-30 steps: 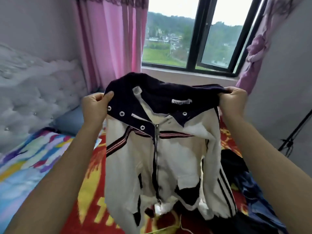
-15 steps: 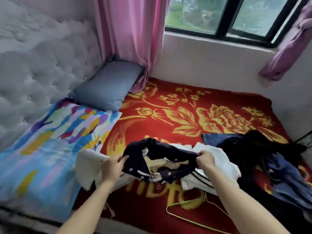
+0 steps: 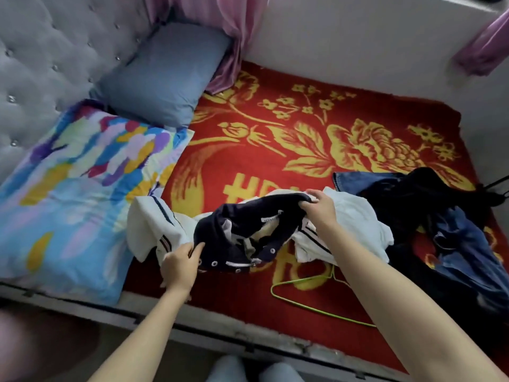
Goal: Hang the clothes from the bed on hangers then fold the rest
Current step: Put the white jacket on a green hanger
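Note:
A white zip jacket with a dark navy collar (image 3: 248, 227) lies crumpled on the red and gold blanket (image 3: 289, 139). My left hand (image 3: 180, 264) pinches the left end of the navy collar near its snap buttons. At the collar's right end my right hand (image 3: 319, 209) grips the fabric from above. A thin green wire hanger (image 3: 305, 282) lies on the blanket just in front of the jacket, partly under my right forearm. Blue jeans and a dark garment (image 3: 446, 224) are heaped to the right.
A colourful pillow (image 3: 71, 188) and a grey-blue pillow (image 3: 165, 73) lie at the left by the tufted grey headboard (image 3: 41, 56). Pink curtains (image 3: 228, 28) hang at the back wall. The bed's front edge (image 3: 220, 334) runs below my arms.
The jacket, held up in front of the window a second ago, has been lowered onto the bed. Both hands kept hold of the collar, and the view tilted down.

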`<state>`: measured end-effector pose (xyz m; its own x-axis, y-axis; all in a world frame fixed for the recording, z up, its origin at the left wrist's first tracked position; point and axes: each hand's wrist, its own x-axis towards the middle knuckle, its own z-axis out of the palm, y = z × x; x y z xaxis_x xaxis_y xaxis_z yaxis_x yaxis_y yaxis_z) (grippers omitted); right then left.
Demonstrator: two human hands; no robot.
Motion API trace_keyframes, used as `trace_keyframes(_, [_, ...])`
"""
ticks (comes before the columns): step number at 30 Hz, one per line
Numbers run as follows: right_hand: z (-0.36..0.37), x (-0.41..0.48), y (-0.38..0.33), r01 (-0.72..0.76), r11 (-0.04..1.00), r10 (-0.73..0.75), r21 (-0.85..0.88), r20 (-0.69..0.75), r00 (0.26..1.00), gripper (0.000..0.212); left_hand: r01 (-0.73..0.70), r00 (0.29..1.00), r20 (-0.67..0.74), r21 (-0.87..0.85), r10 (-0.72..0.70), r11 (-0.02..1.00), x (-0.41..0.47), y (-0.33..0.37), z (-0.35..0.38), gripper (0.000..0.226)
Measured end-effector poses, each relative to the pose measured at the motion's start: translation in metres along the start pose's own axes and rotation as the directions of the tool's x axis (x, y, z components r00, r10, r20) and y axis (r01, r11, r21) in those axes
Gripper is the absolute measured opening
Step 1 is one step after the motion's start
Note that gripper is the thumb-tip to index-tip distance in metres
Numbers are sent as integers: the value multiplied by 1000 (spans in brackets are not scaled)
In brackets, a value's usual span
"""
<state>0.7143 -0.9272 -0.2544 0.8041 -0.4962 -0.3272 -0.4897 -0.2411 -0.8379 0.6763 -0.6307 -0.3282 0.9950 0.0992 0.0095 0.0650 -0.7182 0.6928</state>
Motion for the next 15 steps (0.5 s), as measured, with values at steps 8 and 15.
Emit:
trace_keyframes(8, [10,-26,77,-99,991,108,-90,107,988,53,114,936,262,411,-237,905,3,-1,24,81])
trace_keyframes(15, [-29,-54,200,-430,789,463,-439,-37,886,53,-334,817,564,628,-116,703,-33,-21,70,81])
